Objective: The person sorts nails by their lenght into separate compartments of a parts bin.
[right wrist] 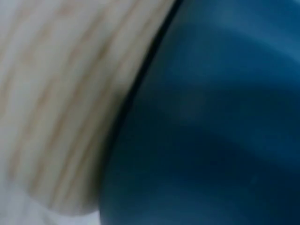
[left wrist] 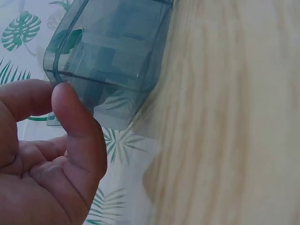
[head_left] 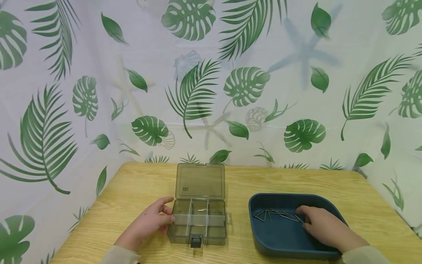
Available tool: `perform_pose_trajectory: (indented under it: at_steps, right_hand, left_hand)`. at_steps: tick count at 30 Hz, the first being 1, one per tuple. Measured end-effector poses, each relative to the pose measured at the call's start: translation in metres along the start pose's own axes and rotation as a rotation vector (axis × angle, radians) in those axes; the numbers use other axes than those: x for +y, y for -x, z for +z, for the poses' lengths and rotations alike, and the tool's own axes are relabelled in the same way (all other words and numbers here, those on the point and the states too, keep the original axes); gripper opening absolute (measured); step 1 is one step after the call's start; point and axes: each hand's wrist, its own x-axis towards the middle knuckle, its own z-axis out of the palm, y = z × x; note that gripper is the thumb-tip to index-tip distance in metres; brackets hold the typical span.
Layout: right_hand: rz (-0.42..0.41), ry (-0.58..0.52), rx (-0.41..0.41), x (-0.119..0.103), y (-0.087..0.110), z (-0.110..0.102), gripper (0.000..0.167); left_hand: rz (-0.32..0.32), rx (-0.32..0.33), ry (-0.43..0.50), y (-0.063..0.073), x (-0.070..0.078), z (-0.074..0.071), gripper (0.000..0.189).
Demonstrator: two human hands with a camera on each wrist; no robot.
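Tray (head_left: 280,236), dark blue, one. Open, low-walled, rounded corners; stands on the right side of the wood-grain worktop (head_left: 145,185). Best left flat and unpushed while fingers work inside it.

Compartment box (head_left: 199,231), translucent grey-brown, one. Left of the tray, set apart from it; lid (head_left: 200,181) raised at the back, six compartments exposed. A bright streak lies in the back middle compartment; glint or metal, cannot tell.

Right hand (head_left: 324,227), one. Inside the tray, fingers bent, thumb and forefinger nearly together at the end of one pin; whether they pinch it, cannot tell. Right wrist view blurred, hand not shown.

Left hand (head_left: 153,218), one. Fingers bent, a small gap between them, holding the box by its left wall; light steady pressure should suffice.

Latch (head_left: 196,241), black, at the box front.

Metal pins (head_left: 278,212), slim, nail-like, several. Loose, partly crossed along the tray's back half. Judged step: picking up. Advisable: fingertips only, one pin at a time, lifting clear of its neighbours; points may prick.
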Motion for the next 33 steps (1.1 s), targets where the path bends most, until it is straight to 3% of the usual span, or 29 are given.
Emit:
perform_pose_trajectory:
  at_steps: [14, 33]
  right_hand:
    - [-0.048, 0.106, 0.020, -0.004, -0.004, -0.001, 0.024]
    - [-0.018, 0.092, -0.025, -0.001, 0.002, 0.003, 0.020]
  left_hand:
    - [-0.006, 0.036, 0.113, 0.007, -0.007, 0.005, 0.062]
    - [-0.011, 0.006, 0.150, 0.006, -0.013, 0.005, 0.060]
